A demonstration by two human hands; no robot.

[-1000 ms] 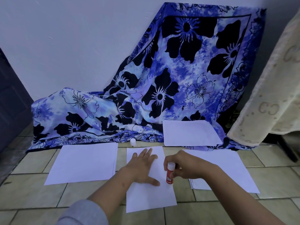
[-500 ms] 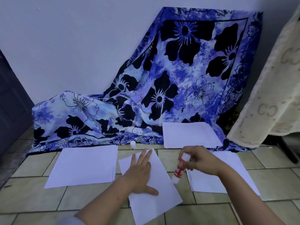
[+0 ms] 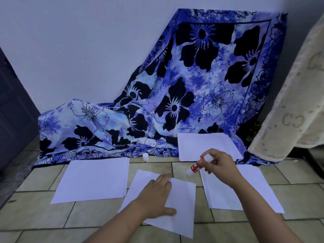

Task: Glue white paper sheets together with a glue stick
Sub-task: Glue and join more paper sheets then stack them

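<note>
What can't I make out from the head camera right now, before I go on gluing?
Glue on the middle sheet: head view, white on white, and the left hand lies flat over part of it.
Label on the glue stick: head view, blurred and partly covered by the right hand gripping it.
Sheet count in the right stack: head view, edges too fine, and the right forearm crosses it.

White paper sheets (image 3: 93, 179) lie on beige floor tiles (image 3: 98, 214); the glue stick (image 3: 197, 166) is red-and-white; the cloth (image 3: 201, 92) shows black flowers on blue.
</note>
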